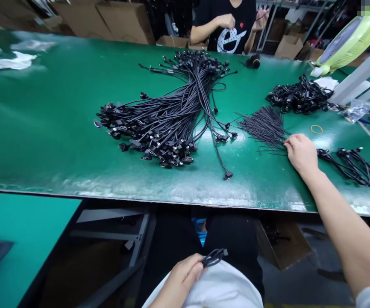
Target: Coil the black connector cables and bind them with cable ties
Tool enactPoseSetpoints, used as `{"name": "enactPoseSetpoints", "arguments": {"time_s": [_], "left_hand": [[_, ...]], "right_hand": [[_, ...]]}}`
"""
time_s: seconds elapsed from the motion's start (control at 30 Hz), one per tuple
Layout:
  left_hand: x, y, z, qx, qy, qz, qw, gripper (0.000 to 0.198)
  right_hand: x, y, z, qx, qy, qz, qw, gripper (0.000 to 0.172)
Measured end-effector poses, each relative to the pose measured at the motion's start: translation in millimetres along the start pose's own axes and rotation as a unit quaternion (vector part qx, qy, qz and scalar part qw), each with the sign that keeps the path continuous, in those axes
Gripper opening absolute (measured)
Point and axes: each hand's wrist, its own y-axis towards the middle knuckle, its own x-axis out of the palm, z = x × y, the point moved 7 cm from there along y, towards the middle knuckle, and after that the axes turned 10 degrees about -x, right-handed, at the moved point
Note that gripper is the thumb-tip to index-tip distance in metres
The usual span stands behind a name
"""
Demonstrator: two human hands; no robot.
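Note:
Low in front of my body, my left hand (186,273) is closed around a coiled black cable (215,257), whose loops and connector stick out past the fingers. My right hand (300,154) reaches over the table and pinches at the near right edge of a pile of thin black cable ties (262,125). How many ties lie between those fingertips is hidden. A large fanned bundle of black cables (175,107) with connectors at both ends lies to the left of the ties. Beside my right hand rest several folded black cables (358,167).
A heap of coiled cables (300,95) and a yellow rubber band (316,129) lie at the right on the green table (60,141). Behind them stands a yellow-green fan (348,45). Across the table a person (228,25) handles a thin dark item. An open carton (284,244) sits below.

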Motion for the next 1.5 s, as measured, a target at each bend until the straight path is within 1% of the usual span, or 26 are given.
{"name": "enactPoseSetpoints", "arguments": {"time_s": [0.03,0.1,0.17,0.23,0.27,0.3,0.37,0.43,0.47,0.5,0.57,0.6,0.63,0.67,0.7,0.77,0.8,0.87,0.93,1.03,1.17,1.23,1.27,1.33,1.43,1.5], "left_hand": [[-0.3,0,-1,-0.002,-0.025,0.000,1.000,0.050],[-3.2,-2,1,-0.006,-0.088,0.007,0.996,0.049],[-7.8,-7,12,-0.002,-0.153,0.021,0.988,0.047],[-13.1,-15,31,0.022,-0.218,0.036,0.975,0.043],[-15.6,-18,43,0.044,-0.255,0.036,0.965,0.041],[-19.0,-19,53,0.069,-0.302,0.034,0.950,0.040],[-24.1,-18,67,0.120,-0.379,0.003,0.917,0.055],[-29.7,-15,68,0.145,-0.414,-0.012,0.898,0.060],[-32.8,-14,65,0.153,-0.420,-0.008,0.895,0.059],[-35.6,-13,60,0.156,-0.418,0.004,0.895,0.056],[-40.3,-15,51,0.157,-0.384,0.045,0.909,0.049],[-42.4,-16,48,0.161,-0.346,0.070,0.922,0.045],[-44.3,-18,46,0.171,-0.293,0.098,0.936,0.042],[-45.5,-20,46,0.183,-0.227,0.124,0.948,0.040],[-45.6,-22,46,0.191,-0.156,0.144,0.958,0.039],[-41.1,-22,43,0.174,-0.028,0.143,0.974,0.037],[-38.1,-21,38,0.152,0.016,0.129,0.980,0.036],[-33.1,-20,27,0.114,0.042,0.093,0.988,0.035],[-29.7,-20,18,0.105,0.001,0.063,0.992,0.037],[-26.5,-15,3,0.089,-0.098,0.035,0.991,0.049],[-24.7,-9,-5,0.064,-0.189,0.021,0.980,0.058],[-23.0,-8,-4,0.047,-0.195,0.016,0.980,0.056],[-22.1,-7,-4,0.038,-0.183,0.017,0.982,0.053],[-19.9,-6,-4,0.018,-0.143,0.023,0.989,0.045],[-19.8,-5,-5,0.016,-0.096,0.055,0.994,0.046],[-23.3,-6,-4,0.041,-0.127,0.086,0.987,0.051]], "right_hand": [[-9,-1,-9,0.006,-0.005,0.014,1.000,0.023],[-27,-8,-40,0.020,-0.009,0.044,0.999,0.024],[-33,-23,-90,0.031,0.028,0.057,0.997,0.024],[-19,-45,-156,0.032,0.128,0.029,0.991,0.015],[-5,-59,-193,0.023,0.183,-0.011,0.983,0.011],[10,-74,-229,0.021,0.256,-0.057,0.965,0.009],[35,-104,-291,0.032,0.388,-0.143,0.910,0.011],[51,-128,-329,0.053,0.470,-0.184,0.862,0.011],[55,-135,-338,0.051,0.479,-0.189,0.856,0.011],[57,-139,-344,0.034,0.468,-0.189,0.863,0.010],[54,-140,-348,-0.046,0.392,-0.172,0.903,0.009],[48,-138,-350,-0.111,0.328,-0.155,0.925,0.010],[41,-137,-355,-0.191,0.256,-0.131,0.938,0.011],[33,-137,-362,-0.282,0.190,-0.099,0.935,0.014],[26,-139,-371,-0.371,0.140,-0.071,0.915,0.016],[18,-148,-385,-0.518,0.101,-0.053,0.848,0.019],[17,-152,-390,-0.565,0.105,-0.063,0.816,0.022],[19,-158,-395,-0.617,0.111,-0.095,0.773,0.029],[23,-163,-397,-0.652,0.093,-0.105,0.745,0.032],[32,-168,-398,-0.695,0.048,-0.092,0.712,0.040],[43,-165,-403,-0.716,-0.017,-0.093,0.692,0.043],[46,-166,-407,-0.726,-0.035,-0.116,0.677,0.038],[47,-167,-409,-0.725,-0.031,-0.128,0.676,0.035],[47,-166,-412,-0.700,-0.002,-0.143,0.700,0.031],[50,-161,-411,-0.633,0.024,-0.143,0.761,0.029],[55,-159,-407,-0.597,0.007,-0.136,0.791,0.025]]}}
